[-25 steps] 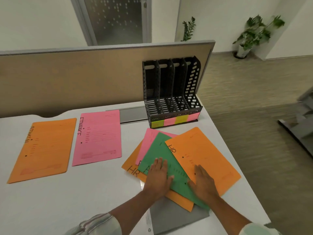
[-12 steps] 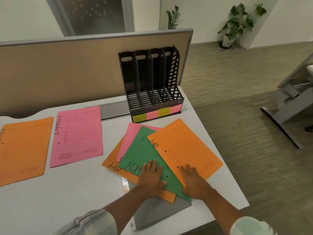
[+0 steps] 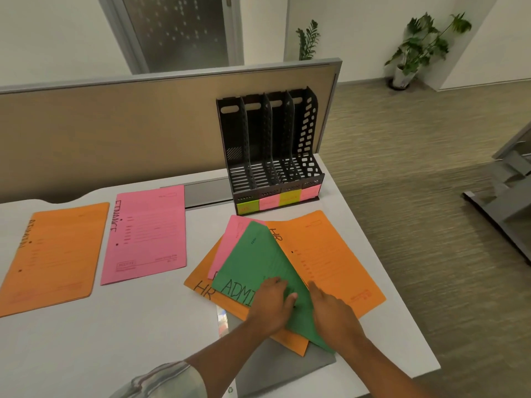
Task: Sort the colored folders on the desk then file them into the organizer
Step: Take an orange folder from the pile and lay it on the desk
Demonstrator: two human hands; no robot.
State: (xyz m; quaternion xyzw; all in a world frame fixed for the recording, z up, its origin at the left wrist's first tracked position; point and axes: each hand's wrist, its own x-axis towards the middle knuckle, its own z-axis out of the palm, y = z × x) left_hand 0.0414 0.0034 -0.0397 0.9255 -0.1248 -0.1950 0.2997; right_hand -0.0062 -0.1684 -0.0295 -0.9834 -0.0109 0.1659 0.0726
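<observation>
While the pile of overlapping folders is sitting at the near right of the white desk (image 3: 94, 340), I am watching both bare hands working on it. The left hand (image 3: 271, 304) is lying on the green folder (image 3: 258, 262), fingers curled down over its lower part beside the lettering "ADMI", thumb pointing right; I cannot tell whether it is pinching the sheet or only pressing on it. The right hand (image 3: 330, 308) is lying flat, fingers together, along the seam where the green folder meets the orange folder marked "HR" (image 3: 324, 254); it is gripping nothing that I can see. The green folder is looking raised along its right edge, tilting over the orange one. A pink folder (image 3: 232, 239) is peeking out beneath the green one, and a second orange folder (image 3: 201, 282), also reading "HR", is lying at the bottom of the pile, partly over a grey mat (image 3: 287, 366).

Well apart to the left, a pink folder with handwritten lettering (image 3: 146, 234) and an orange folder at the far left (image 3: 54, 254) are lying flat, side by side. The black organizer (image 3: 273, 145) is standing upright against the partition (image 3: 115, 124), its slots empty, with yellow and pink sticky labels (image 3: 278, 199) along its front.
</observation>
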